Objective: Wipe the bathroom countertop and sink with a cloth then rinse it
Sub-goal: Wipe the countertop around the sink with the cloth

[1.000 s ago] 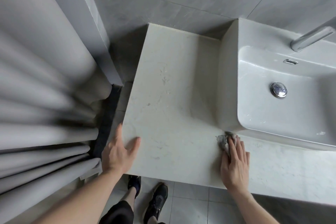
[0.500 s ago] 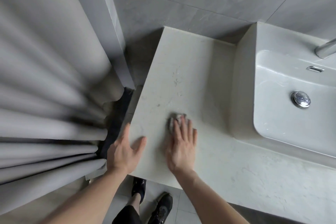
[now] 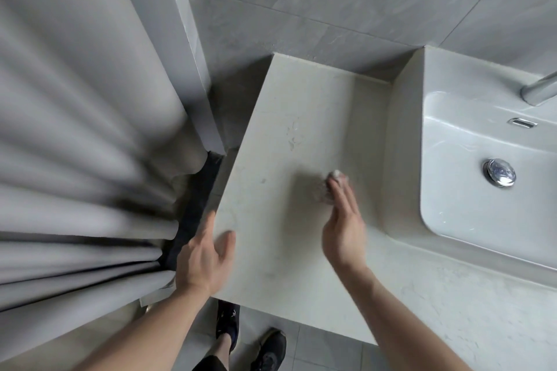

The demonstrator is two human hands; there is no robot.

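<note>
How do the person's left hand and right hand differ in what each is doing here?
The left hand rests bare on the countertop at its left front corner; the right hand presses a cloth nearer the sink. The left looks sharp, the right blurred. Both have straight fingers.

A pale stone countertop (image 3: pixel 289 117) is set against a grey tiled wall (image 3: pixel 346 3). A white sink (image 3: pixel 458 190) is carried on its right part. A small grey cloth (image 3: pixel 324 191) (blurred) is pressed flat on it by the right hand (image 3: pixel 342 220). Its left corner is touched by the left hand (image 3: pixel 202 256). 2 hands are seen.
</note>
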